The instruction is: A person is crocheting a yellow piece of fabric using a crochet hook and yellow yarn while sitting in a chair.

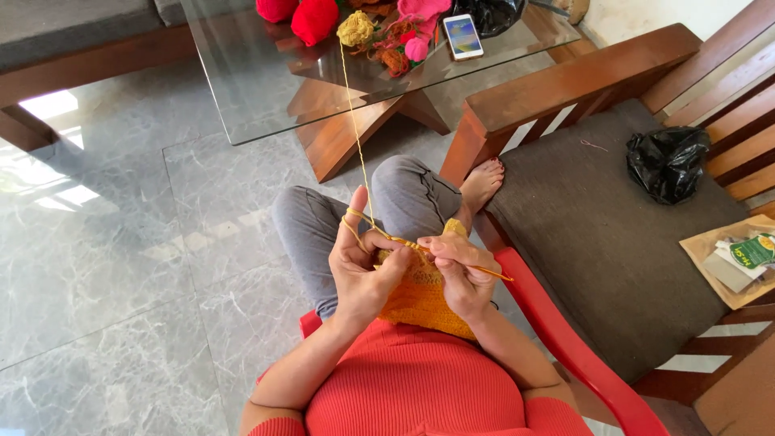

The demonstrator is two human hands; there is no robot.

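The grey marble-tiled floor (121,266) carries a glass-topped coffee table with a crossed wooden base (266,89) and a wooden armchair with a dark grey seat cushion (613,234). The person sits on a red plastic chair (557,331), knees raised. On the glass lie red and pink yarn balls (315,18), a mustard-yellow yarn ball (355,29) and a white smartphone (463,36).

A thin yellow strand (353,121) runs from that ball down to the left hand (361,270), which is partly closed: index finger raised with the strand wrapped over it, thumb and remaining fingers pinching the orange-yellow crocheted panel (424,299) held over the lap. The right hand (462,274) is closed around a slim orange crochet hook (476,270), its tip at the panel's top edge.

Judged step: a stitch is mid-formation. The next move calls for steady strand tension and a controlled hook rotation.
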